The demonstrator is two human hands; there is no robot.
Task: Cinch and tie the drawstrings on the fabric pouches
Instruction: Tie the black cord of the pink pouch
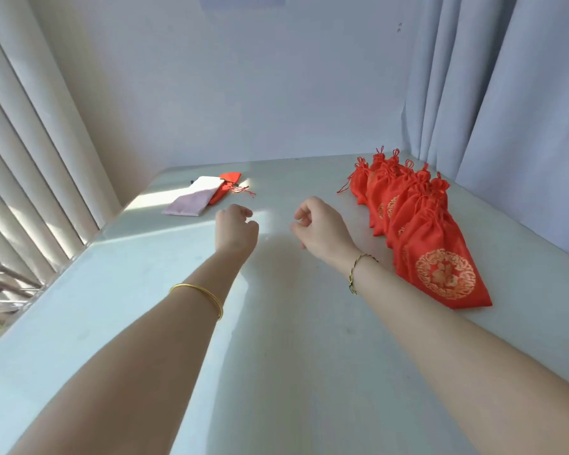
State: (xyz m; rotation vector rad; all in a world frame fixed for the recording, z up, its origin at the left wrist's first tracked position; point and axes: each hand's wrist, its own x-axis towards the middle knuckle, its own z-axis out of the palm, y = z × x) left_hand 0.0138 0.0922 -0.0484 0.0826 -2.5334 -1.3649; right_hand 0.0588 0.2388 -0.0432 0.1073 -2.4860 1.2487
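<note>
Pouches: cinched red row (pixel 418 224) at right of table (pixel 276 339); lilac pouch (pixel 191 200) overlapping red pouch (pixel 227 183) far left, cords (pixel 242 190) seemingly loose. Left hand (pixel 235 229), right hand (pixel 322 228) hover between, fingers loosely curled, empty. Risk: overlapping cords snag, dragging both pouches together.
</note>
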